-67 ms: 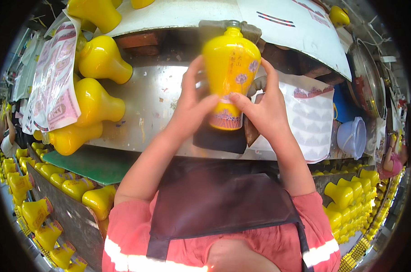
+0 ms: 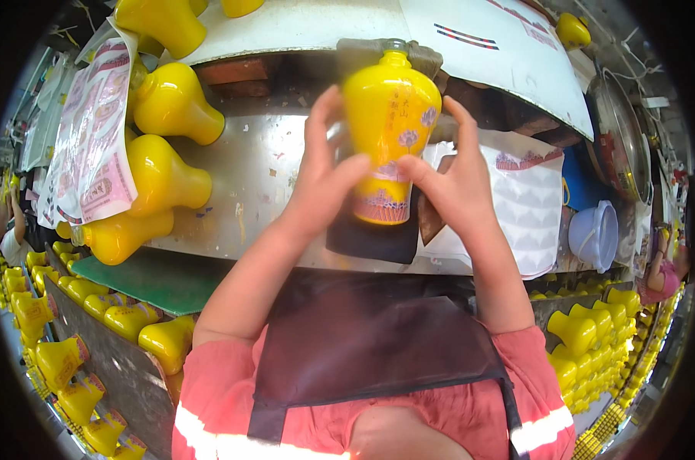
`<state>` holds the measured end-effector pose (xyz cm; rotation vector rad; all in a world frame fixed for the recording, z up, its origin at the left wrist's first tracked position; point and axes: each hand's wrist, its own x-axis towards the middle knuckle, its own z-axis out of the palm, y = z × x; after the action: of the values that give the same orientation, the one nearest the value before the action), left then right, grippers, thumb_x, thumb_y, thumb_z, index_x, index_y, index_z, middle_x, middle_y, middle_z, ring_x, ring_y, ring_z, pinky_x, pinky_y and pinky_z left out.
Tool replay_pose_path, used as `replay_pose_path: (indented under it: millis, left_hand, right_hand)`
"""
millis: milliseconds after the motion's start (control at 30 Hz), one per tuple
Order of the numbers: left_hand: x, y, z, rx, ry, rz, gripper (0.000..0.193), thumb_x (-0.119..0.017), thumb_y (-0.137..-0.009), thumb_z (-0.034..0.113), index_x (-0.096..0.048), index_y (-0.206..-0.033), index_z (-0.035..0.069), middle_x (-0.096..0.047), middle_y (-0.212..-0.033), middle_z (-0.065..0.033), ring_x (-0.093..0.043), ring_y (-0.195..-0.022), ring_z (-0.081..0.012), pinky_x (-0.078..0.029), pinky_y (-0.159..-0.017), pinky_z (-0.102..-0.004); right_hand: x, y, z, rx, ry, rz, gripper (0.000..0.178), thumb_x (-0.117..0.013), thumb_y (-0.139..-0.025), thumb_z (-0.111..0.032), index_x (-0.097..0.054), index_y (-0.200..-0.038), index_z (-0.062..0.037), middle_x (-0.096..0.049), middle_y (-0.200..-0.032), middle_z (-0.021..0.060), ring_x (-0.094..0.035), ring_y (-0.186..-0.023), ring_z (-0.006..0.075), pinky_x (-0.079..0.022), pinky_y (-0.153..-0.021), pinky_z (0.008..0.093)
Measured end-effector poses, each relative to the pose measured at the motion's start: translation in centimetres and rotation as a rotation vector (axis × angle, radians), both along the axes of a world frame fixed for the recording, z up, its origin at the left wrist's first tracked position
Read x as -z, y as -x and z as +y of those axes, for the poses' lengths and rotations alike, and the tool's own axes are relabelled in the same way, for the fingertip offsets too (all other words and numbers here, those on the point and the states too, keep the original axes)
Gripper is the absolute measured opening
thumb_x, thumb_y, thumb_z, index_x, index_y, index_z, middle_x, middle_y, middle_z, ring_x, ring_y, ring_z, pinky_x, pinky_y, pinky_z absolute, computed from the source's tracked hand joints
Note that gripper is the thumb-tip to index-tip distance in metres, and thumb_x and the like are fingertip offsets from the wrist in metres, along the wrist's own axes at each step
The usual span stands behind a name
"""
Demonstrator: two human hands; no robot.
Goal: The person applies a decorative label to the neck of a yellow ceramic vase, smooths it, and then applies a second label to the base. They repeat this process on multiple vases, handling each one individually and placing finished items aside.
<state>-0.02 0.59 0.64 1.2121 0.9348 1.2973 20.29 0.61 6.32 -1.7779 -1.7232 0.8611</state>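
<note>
A glossy yellow bottle (image 2: 390,130) with purple flower decoration and a patterned band at its base lies in front of me, its neck pointing away. Grey cloth-like padding (image 2: 424,57) sits under the neck, and a black pad (image 2: 370,245) lies by the base. My left hand (image 2: 321,169) is at the bottle's left side, fingers spread and curved, with a gap between the index finger and the glass. On the other side my right hand (image 2: 458,172) is also spread, its thumb tip over the bottle's lower part. Whether the thumbs still touch it, I cannot tell.
Several plain yellow bottles (image 2: 167,172) lie at the left beside printed decal sheets (image 2: 95,138). Another decal sheet (image 2: 524,207) lies at the right, near a pale blue bucket (image 2: 593,234). A green board (image 2: 144,284) and rows of bottles (image 2: 593,322) flank me.
My thumbs have moved apart from the bottle's middle, and the fingers of both hands have loosened outward. The bottle stays in place.
</note>
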Motion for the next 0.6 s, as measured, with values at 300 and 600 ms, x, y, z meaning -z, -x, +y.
replay_pose_path:
  millis: [300, 600]
  left_hand:
    - [-3.1, -3.6, 5.4, -0.328, -0.273, 0.435, 0.042, -0.071, -0.088, 0.030, -0.062, -0.121, 0.004, -0.054, -0.123, -0.0170, -0.053, -0.118, -0.0359, -0.043, -0.103, -0.0449]
    - [-2.5, -2.6, 5.9, -0.231, -0.235, 0.288, 0.030, -0.057, -0.102, 0.025, -0.062, -0.123, 0.003, -0.053, -0.120, -0.0121, -0.054, -0.113, -0.0213, -0.043, -0.103, -0.0324]
  right_hand:
    - [-0.8, 0.4, 2.2, -0.076, -0.194, 0.181, 0.075, -0.081, -0.084, -0.021, -0.048, -0.150, -0.0045, -0.062, -0.127, 0.0084, -0.058, -0.065, 0.0063, -0.049, -0.061, 0.0224]
    - [-1.0, 1.4, 2.2, -0.040, -0.234, 0.105, 0.075, -0.083, -0.078, -0.029, -0.051, -0.142, -0.0096, -0.064, -0.119, 0.0170, -0.065, -0.088, 0.0310, -0.054, -0.082, 0.0410]
